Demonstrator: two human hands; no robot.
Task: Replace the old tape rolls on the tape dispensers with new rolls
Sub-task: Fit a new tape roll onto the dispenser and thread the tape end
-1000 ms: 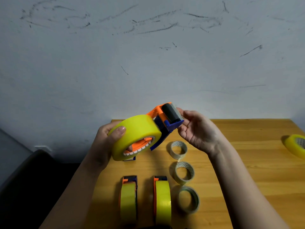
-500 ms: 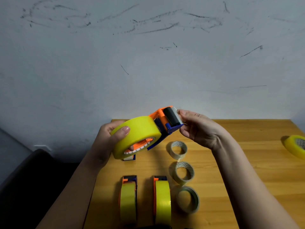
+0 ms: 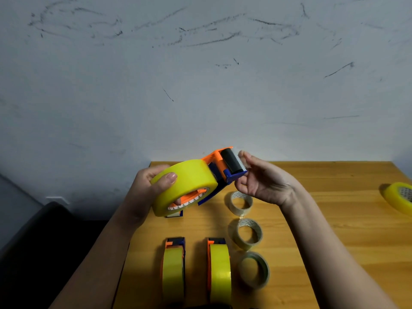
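Meanwhile, above the wooden table (image 3: pixel 334 219), the left hand (image 3: pixel 142 192) grips a new yellow roll (image 3: pixel 187 186) on the raised dispenser (image 3: pixel 223 168) — right hand (image 3: pixel 263 184) fingers loosely spread beside its serrated blade (image 3: pixel 242 162), which could nick a fingertip.

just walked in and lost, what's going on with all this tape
A person is fitting new tape on dispensers at a wooden table. The left hand grips a full yellow roll mounted on an orange and blue dispenser, held above the table. The right hand is at its toothed blade end, fingers loosely curled. Two loaded dispensers stand in front, beside three nearly empty rolls. Another yellow roll lies far right.
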